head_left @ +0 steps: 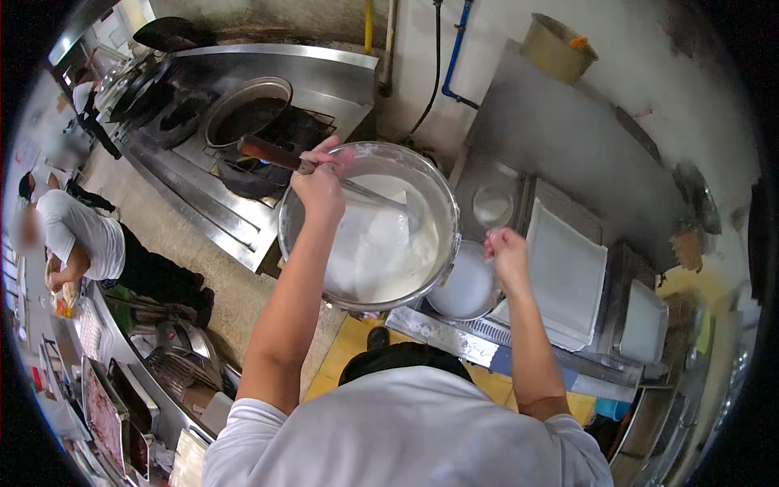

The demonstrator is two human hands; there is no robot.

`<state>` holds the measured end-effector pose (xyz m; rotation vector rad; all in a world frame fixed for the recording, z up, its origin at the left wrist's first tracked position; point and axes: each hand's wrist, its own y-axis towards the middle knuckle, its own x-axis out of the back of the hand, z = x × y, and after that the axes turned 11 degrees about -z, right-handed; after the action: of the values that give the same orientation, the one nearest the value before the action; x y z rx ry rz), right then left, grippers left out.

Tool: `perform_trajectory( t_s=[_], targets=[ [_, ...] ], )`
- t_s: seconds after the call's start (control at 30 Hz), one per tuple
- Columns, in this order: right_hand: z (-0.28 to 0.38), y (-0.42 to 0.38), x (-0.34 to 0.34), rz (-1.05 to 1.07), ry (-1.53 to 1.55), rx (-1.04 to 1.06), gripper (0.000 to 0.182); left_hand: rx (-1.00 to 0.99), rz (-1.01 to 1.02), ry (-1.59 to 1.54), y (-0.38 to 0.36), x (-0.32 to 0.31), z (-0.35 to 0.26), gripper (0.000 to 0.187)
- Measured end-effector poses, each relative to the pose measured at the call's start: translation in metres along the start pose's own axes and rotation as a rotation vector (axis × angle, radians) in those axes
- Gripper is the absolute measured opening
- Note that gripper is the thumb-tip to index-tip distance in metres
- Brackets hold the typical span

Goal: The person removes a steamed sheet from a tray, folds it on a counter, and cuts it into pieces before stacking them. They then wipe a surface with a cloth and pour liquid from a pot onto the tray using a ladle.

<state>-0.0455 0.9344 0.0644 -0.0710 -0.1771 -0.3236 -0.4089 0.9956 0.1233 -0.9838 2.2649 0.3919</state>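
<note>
Kitchen workspace, with left hand (318, 185) closed around the wooden handle of a long paddle (269, 152), its fingers wrapped; the metal shaft slants down into white liquid (365, 264) inside a large round pot (445, 203), whose support cannot be made out; right hand (509, 250) with its fingers curled inward, just beside a smaller bowl (460, 317) of white contents, though whether it grips anything cannot be told; the bowl sits at the near left corner of a steel counter (430, 327), next to the pot; right of it, toward the counter's near edge, lies a rectangular tray (560, 276), white on top, partly crossed by the right forearm; to the left stands a steel stove (235, 235), its far side bearing a wide pan (286, 93); a blue pipe (458, 49) runs down the pale wall (503, 18); yellow flooring (334, 349) shows below the pot; at far left, a person in a white shirt (85, 231) stands by a worktop crowded with trays.
</note>
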Motion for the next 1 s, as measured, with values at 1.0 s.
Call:
perform_trajectory(
  t_s=[1.0],
  targets=[
    [0.025, 0.020, -0.243, 0.520, -1.196, 0.886, 0.020, -0.416, -0.035, 0.162, -0.079, 0.114, -0.093, 0.027]
  ],
)
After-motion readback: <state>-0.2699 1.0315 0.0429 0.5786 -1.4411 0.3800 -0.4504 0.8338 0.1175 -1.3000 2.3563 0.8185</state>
